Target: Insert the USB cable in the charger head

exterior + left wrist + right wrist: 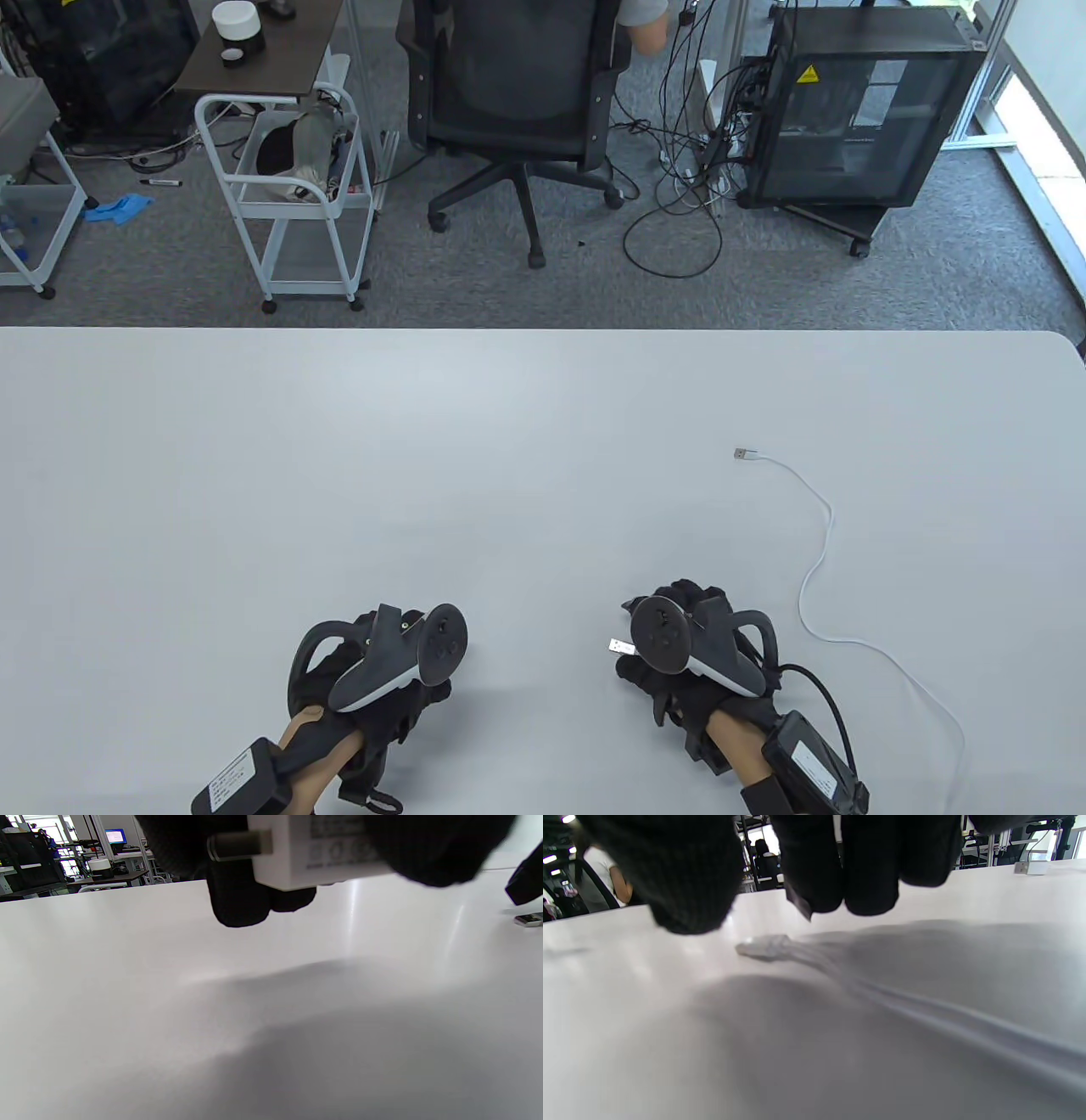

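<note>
White USB cable (816, 567) lies on the pale surface (424, 475), its plug (620, 647) held by the right hand (691, 649). Left hand (386, 658) grips the white charger head (322, 851); they remain apart, insertion still ahead.

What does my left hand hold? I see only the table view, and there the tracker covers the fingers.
Observer: The left wrist view shows it. The left hand grips a white charger head in its fingers, with a metal prong sticking out sideways.
Operator: And does the right hand already hold the USB plug?
Observer: I cannot tell. In the right wrist view the USB plug sits low by the table, and the fingertips of the right hand hang above it. Contact is not visible.
</note>
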